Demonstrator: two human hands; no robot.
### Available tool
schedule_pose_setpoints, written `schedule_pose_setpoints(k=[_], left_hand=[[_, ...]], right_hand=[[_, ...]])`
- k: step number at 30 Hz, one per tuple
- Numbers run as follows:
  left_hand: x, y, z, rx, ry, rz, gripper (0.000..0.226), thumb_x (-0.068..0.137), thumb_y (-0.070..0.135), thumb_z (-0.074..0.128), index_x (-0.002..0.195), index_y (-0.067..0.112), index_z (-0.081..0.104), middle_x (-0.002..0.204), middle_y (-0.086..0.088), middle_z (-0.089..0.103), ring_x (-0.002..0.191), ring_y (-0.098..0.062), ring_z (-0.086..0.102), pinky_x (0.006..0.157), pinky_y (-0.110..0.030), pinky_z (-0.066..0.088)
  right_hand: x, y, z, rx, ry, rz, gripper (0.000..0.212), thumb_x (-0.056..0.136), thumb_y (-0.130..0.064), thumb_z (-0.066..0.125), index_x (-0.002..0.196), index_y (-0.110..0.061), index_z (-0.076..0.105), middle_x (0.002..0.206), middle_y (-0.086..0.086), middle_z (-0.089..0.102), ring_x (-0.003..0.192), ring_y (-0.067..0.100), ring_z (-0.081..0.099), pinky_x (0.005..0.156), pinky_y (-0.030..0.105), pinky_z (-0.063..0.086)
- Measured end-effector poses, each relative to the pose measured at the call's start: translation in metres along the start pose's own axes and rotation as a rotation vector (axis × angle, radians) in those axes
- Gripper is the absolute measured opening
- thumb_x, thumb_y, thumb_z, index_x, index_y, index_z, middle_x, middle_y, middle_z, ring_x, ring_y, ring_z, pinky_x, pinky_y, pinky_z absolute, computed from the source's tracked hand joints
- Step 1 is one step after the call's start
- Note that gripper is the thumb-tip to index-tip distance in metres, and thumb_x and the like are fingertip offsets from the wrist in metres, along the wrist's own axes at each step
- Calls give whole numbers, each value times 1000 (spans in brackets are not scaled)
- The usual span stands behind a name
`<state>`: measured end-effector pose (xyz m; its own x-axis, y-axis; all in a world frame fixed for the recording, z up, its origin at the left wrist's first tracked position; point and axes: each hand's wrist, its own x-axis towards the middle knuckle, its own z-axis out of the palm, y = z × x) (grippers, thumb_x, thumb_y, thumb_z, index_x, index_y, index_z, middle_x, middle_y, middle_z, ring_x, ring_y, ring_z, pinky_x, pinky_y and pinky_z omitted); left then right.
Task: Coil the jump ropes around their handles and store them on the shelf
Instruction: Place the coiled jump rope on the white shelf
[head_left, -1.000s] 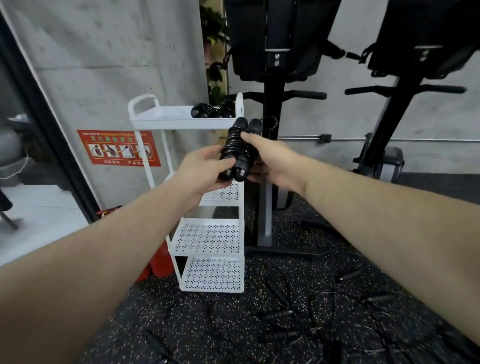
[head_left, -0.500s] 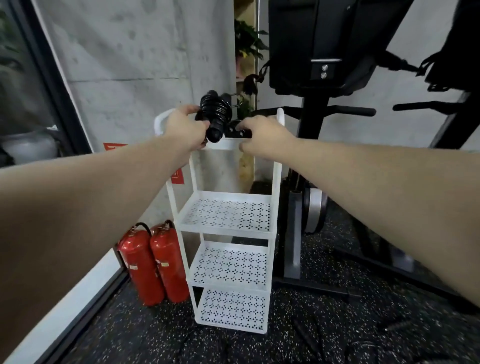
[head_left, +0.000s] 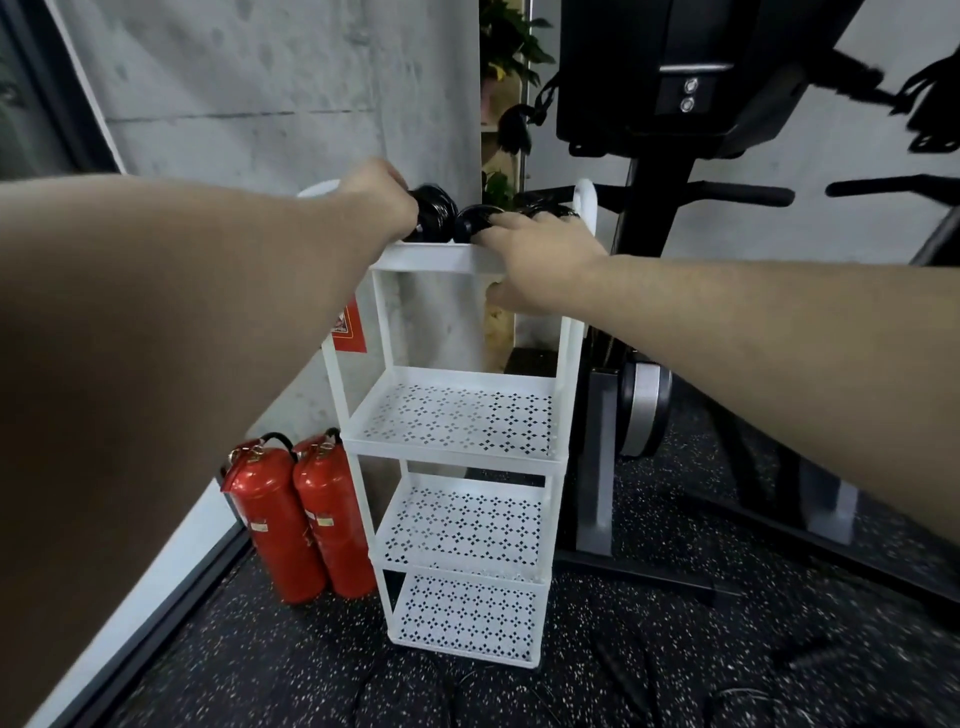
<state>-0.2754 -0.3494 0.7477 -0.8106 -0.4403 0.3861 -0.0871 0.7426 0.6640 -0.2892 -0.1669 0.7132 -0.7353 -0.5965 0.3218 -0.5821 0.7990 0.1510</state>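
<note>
A white four-tier shelf (head_left: 447, 452) stands against the concrete wall. My left hand (head_left: 382, 195) grips a black coiled jump rope (head_left: 434, 215) and holds it down in the top tray (head_left: 441, 257). Just right of it, my right hand (head_left: 535, 249) lies over the tray's front rim, its fingers touching a second black coiled rope (head_left: 475, 218). More coiled ropes (head_left: 545, 210) lie at the tray's right end. The three lower perforated tiers hold nothing.
Two red fire extinguishers (head_left: 296, 514) stand on the floor left of the shelf. A black exercise machine (head_left: 654, 218) rises close on the right. Loose black ropes (head_left: 623, 670) lie on the speckled rubber floor in front. A glass door frame runs along the left.
Both hands carried the coiled rope from chest height up to the shelf and lowered it into the top tray. The view has come closer to the shelf.
</note>
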Motion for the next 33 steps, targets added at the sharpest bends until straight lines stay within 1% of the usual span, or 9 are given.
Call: schedule_pose_setpoints(k=[4,9,12,16,21,23,27,29,33], left_hand=[[-2,-4,3,56,-1,-13,22,103,17,55,119,12,71,107,-7,62,115,-31,63,105,-41,51],[-17,-9,-6,209,-16,-23,34,103,27,47,130,23,66,114,-1,70,107,-26,65,101,-42,54],[-27,-2,-9,286,-33,5,36,97,26,43,122,26,68,111,-3,72,100,-25,67,88,-36,56],[-48,10,-5,348,-39,118,33,98,20,46,121,21,69,109,-2,70,91,-24,61,60,-26,40],[-88,16,-2,293,-170,231,44,92,18,57,136,22,64,141,-6,58,124,-28,58,101,-36,49],[-111,20,0,302,-232,280,42,90,18,59,132,21,65,144,-8,53,129,-27,55,105,-39,48],[-164,37,-2,263,-312,376,7,84,23,59,86,26,53,108,-4,62,103,-27,62,78,-33,49],[-191,45,-1,230,-342,385,19,87,16,60,78,26,48,87,2,60,86,-23,59,60,-29,39],[-245,57,8,243,-438,397,12,87,18,59,79,22,51,87,-1,58,86,-29,60,66,-31,38]], right_hand=[[-1,1,6,-31,22,-6,67,93,-42,54,155,-32,32,164,-4,28,142,31,37,114,51,29],[-4,3,5,-15,6,-21,71,93,-43,55,157,-32,28,166,-3,24,145,31,33,117,51,25],[-10,2,-1,44,-20,-26,74,93,-41,57,159,-35,24,167,-3,22,148,30,28,121,50,22],[-27,0,-7,94,-51,-39,71,93,-38,56,158,-36,27,166,-4,24,148,28,28,118,47,28],[-58,-5,-19,74,-91,-47,68,92,-39,57,156,-35,33,162,-3,30,143,27,32,113,47,34],[-74,-9,-28,76,-87,-44,68,91,-39,58,155,-34,33,159,-3,34,142,27,35,111,47,36],[-119,-20,-44,57,-89,-50,60,93,-40,58,149,-29,40,147,-2,46,132,28,44,99,45,42],[-145,-24,-52,55,-101,-59,50,93,-39,58,140,-28,48,136,-2,52,123,26,52,89,41,46],[-206,-24,-63,35,-204,-48,33,92,-31,56,123,-22,61,105,0,50,106,28,60,78,35,48]])
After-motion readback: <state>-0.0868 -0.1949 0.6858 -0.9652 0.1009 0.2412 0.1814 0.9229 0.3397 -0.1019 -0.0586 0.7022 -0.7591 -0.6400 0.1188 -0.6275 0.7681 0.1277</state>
